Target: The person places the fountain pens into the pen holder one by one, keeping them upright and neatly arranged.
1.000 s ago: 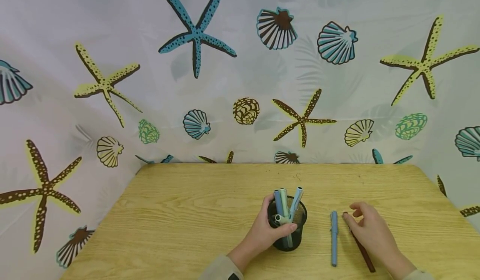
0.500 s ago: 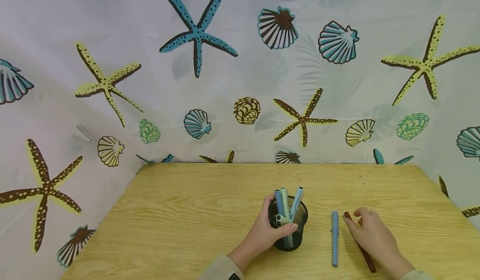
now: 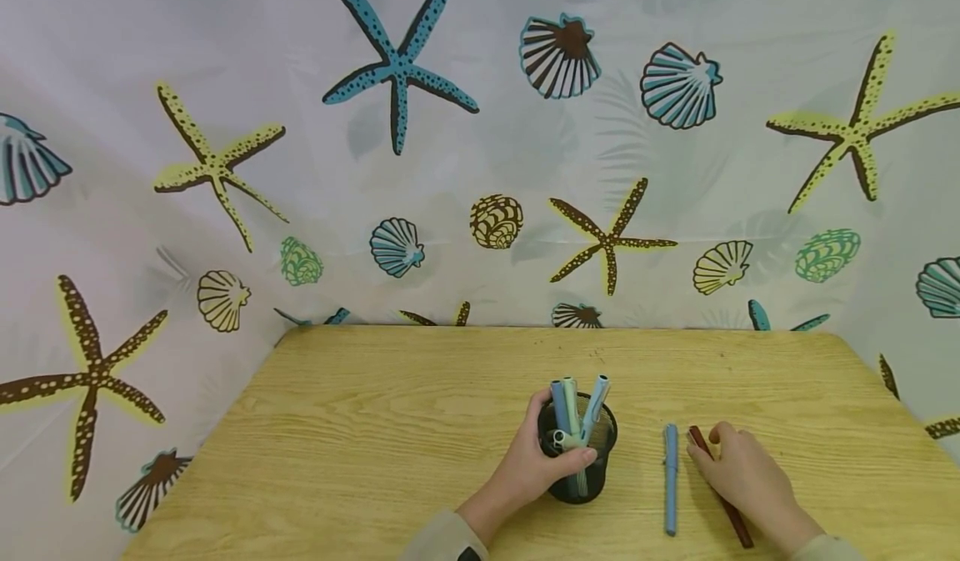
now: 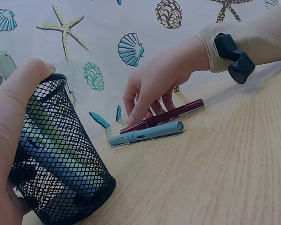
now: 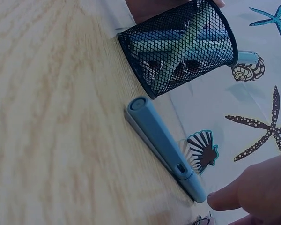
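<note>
My left hand grips a black mesh pen cup that stands on the wooden table and holds several pens. In the left wrist view the same left hand wraps the cup. To the right of the cup lie a light blue pen and a dark red pen, side by side. My right hand lies over the red pen, its thumb and fingertips pinching the far end. The left wrist view shows these fingertips on the red pen, beside the blue pen.
A curtain printed with starfish and shells hangs behind the table and round both sides. The table's back edge meets it. In the right wrist view the blue pen lies just beside the cup.
My right hand has come down and drawn its fingers in onto the far end of the red pen. The left hand and the cup have stayed in place.
</note>
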The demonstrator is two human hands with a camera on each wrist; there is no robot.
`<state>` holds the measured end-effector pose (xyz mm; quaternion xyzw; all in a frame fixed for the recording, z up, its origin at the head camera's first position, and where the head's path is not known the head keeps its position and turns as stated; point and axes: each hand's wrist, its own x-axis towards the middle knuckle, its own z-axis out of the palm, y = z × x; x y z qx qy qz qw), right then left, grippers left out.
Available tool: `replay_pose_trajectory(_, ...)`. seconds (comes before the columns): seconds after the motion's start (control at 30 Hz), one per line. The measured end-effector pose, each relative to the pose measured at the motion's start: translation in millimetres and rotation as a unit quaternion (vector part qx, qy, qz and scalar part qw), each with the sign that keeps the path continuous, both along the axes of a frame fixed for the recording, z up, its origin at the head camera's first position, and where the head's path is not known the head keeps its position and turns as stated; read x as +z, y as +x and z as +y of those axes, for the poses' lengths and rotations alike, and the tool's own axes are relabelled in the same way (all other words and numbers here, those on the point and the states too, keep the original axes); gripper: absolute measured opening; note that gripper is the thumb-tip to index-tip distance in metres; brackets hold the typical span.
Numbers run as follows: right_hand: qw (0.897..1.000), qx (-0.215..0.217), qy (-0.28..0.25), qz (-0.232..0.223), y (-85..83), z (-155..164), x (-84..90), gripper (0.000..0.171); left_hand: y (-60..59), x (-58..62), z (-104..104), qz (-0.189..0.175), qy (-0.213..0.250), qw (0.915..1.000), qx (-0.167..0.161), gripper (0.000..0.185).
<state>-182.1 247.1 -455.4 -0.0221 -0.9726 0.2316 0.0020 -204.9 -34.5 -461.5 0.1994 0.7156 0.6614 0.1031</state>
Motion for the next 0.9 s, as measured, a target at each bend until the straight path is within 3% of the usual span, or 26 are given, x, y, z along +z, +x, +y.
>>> replay_pose_trajectory(0.23, 1.0, 0.009, -0.004, -0.007, 0.6, -2.8, -0.5, 0.039, 14.2, 23.4, -2.0, -0.002, 0.005, 1.0, -0.004, 0.078)
replay_pose_trajectory(0.37, 1.0, 0.011, -0.001, -0.007, -0.3, -4.5, -0.8, 0.035, 17.6, 27.8, -2.4, -0.002, 0.006, 1.0, -0.003, 0.079)
replay_pose_trajectory(0.77, 1.0, 0.008, 0.009, -0.011, -5.9, -4.3, -1.0, 0.023, 15.1, 26.7, -1.4, 0.008, 0.004, 0.9999, -0.006, 0.08)
replay_pose_trajectory(0.9, 1.0, 0.009, 0.003, -0.006, -6.1, -4.5, -0.5, 0.022, 9.5, 17.1, -1.1, 0.013, 0.001, 0.9999, -0.004, 0.081)
